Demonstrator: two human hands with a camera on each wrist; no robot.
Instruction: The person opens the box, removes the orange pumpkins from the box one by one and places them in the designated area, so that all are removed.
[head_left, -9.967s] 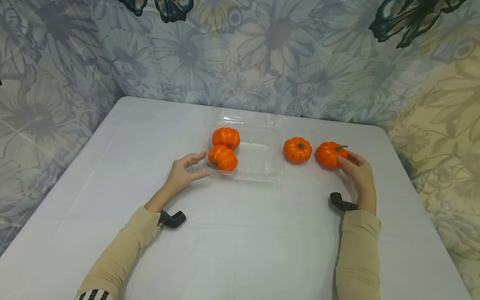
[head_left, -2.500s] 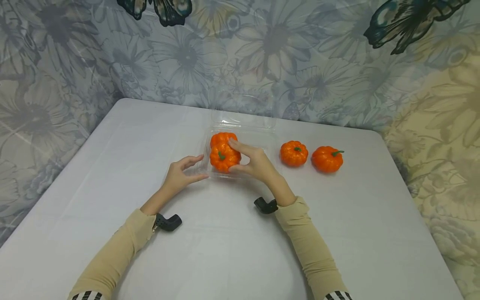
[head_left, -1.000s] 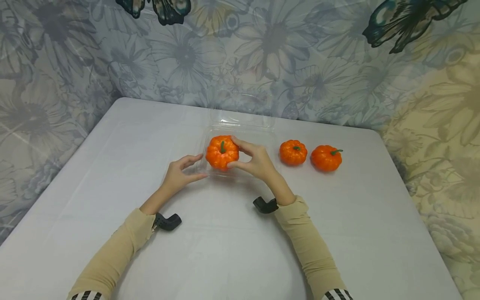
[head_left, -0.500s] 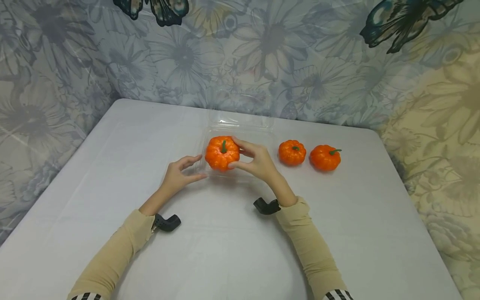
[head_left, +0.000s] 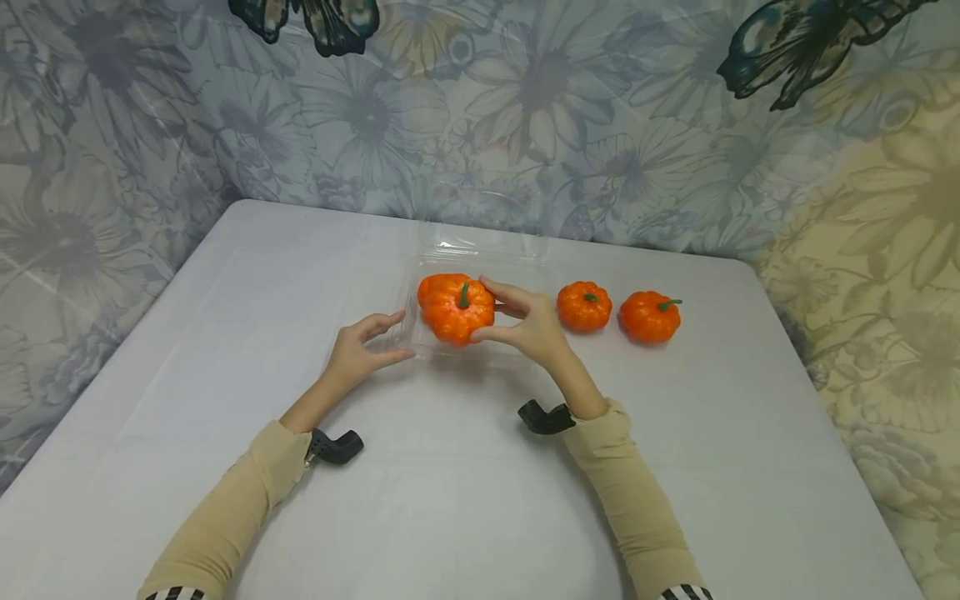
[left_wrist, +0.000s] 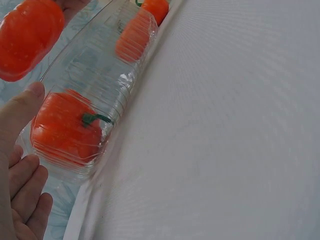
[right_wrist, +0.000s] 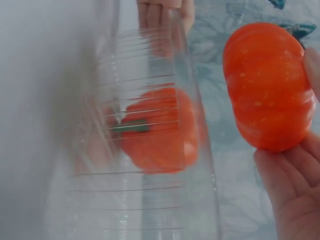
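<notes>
Wht tabletop [head_left: 435, 508]; floral bkgd [head_left: 540, 108] w/ dk butterflies [head_left: 787, 50] behind

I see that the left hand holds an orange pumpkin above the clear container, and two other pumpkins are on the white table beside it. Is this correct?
Not quite: the right hand, not the left hand, holds the orange pumpkin above the clear container, as the head view shows. Two other pumpkins are on the white table beside it.

Saw the box [head_left: 480, 252] on the table [head_left: 450, 500], pumpkin [head_left: 429, 288] inside at its 9 o'clock, two loose pumpkins [head_left: 584, 307] [head_left: 650, 317] sitting out past 3.
</notes>
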